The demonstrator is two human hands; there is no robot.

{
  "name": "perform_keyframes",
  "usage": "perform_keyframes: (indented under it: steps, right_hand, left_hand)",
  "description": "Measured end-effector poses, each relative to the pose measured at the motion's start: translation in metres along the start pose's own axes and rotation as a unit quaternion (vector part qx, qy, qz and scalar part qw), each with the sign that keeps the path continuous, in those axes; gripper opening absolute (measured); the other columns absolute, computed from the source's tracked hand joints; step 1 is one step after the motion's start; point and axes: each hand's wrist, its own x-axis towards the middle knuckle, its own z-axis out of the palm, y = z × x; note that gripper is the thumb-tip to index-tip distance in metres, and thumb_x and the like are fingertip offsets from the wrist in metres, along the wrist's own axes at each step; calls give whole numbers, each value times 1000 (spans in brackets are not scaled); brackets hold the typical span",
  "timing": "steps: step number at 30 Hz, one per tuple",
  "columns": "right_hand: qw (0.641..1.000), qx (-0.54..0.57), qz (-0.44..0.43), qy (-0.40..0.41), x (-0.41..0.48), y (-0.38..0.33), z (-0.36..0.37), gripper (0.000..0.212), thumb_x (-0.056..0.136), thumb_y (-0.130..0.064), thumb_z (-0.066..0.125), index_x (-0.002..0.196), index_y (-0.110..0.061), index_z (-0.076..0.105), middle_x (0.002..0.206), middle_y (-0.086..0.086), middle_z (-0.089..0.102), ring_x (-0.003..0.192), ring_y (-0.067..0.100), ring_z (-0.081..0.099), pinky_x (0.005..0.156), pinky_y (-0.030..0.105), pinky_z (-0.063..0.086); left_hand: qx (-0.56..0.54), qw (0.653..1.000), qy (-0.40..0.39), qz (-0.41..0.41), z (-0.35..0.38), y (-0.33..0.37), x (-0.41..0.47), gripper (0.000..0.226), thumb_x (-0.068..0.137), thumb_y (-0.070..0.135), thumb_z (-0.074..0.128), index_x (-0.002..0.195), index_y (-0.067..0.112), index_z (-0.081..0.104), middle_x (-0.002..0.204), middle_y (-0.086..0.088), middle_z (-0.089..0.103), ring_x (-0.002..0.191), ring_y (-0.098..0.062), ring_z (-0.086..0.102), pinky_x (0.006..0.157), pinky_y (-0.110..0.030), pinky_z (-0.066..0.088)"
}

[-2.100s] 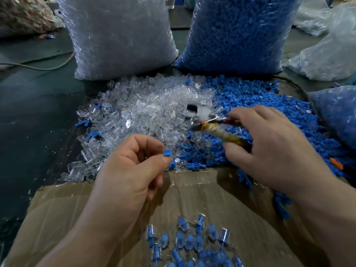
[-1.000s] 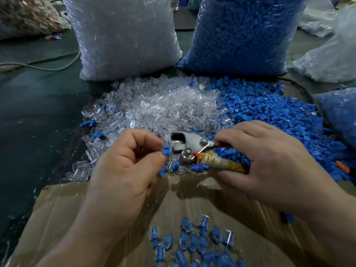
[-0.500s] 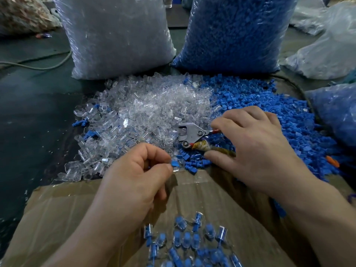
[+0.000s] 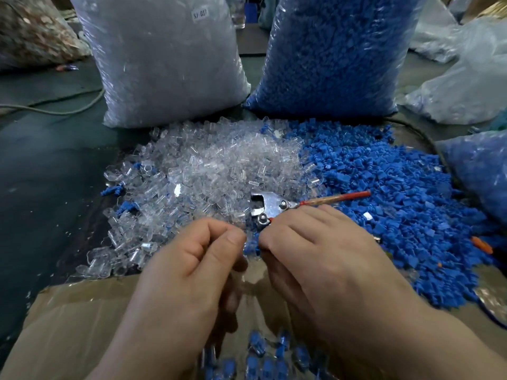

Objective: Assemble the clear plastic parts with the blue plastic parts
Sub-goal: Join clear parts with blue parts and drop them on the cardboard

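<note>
Probably picking a pair. Left hand (image 4: 189, 272) fingers pinching together, contents hidden; right hand (image 4: 323, 259) fingers curling below pliers (image 4: 264, 205), grip unclear. Clear parts (image 4: 214, 171) lying left of pliers, blue parts (image 4: 397, 193) right. Next: aligning both.

Clear parts (image 4: 219, 171) heaped touching blue parts (image 4: 397, 193).

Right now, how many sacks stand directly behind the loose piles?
2: sack of clear parts, back left; sack of blue parts, back right. Other bags lie off to the sides, partly cropped.
</note>
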Motion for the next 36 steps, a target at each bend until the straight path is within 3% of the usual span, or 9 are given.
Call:
perform_keyframes:
  steps: [4,7,9,10,12,18,28,33,36]
  right_hand:
    - [999,31,-20,30,4,-7,-3,26,94,-24,44,82,-12,63,78,3,58,72,25,53,65,41,45]
    - [993,97,73,4,1,-12,-4,26,89,-35,43,70,-21,52,67,-8,47,63,16,45,56,36,38]
    - [927,298,208,-96,0,-19,-10,25,75,-42,47,63,-21,50,57,-7,44,55,13,42,50,35,34]
    - [850,422,282,-139,0,-19,-15,22,68,-38,49,58,-19,51,52,-7,43,49,14,40,47,32,32]
    - [789,476,324,-214,-3,-14,-28,18,64,-31,49,52,-18,52,47,-1,42,41,15,36,42,24,29]
    - [953,34,224,-200,-6,0,-19,41,84,-60,34,77,-23,51,67,-7,56,61,8,51,58,35,46]
    - [971,-81,187,-129,-1,1,10,43,86,-72,35,103,-33,38,100,-9,57,80,24,58,53,36,27]
    - [974,-78,164,-135,0,6,13,40,88,-69,32,110,-36,40,94,-12,51,64,15,36,49,32,27]
    - [977,-74,147,-134,0,4,13,43,85,-71,27,107,-37,41,92,-13,50,63,14,38,46,29,25]
  left_hand:
    - [-28,995,-84,-52,-5,-1,3,60,81,75,53,68,17,60,42,-7,53,35,-16,47,38,-20,36]
    - [-44,995,-85,4,-6,-2,3,42,70,66,60,76,24,66,48,-1,55,40,-13,47,41,-21,37]
    - [30,989,-95,106,-8,-2,3,29,75,60,61,88,35,68,59,6,62,47,-4,52,46,-15,40]
    - [75,980,-105,153,-9,-1,2,25,80,59,61,93,39,67,66,10,65,51,0,55,49,-12,42]
    - [123,963,-140,192,-13,3,2,23,86,60,59,99,42,66,78,13,68,60,-2,62,54,-12,46]
    - [308,932,-125,142,-31,3,6,30,70,60,48,87,41,63,79,27,66,70,1,64,57,-14,49]
    - [367,893,-213,150,-20,3,3,31,77,63,50,86,38,65,85,21,63,76,2,61,62,-19,50]
    - [337,936,-53,84,-30,1,6,22,79,64,54,89,45,61,70,29,66,60,4,63,50,-18,51]
    - [407,911,13,68,-34,-2,9,25,76,65,52,88,42,52,74,32,64,64,8,60,45,-19,40]
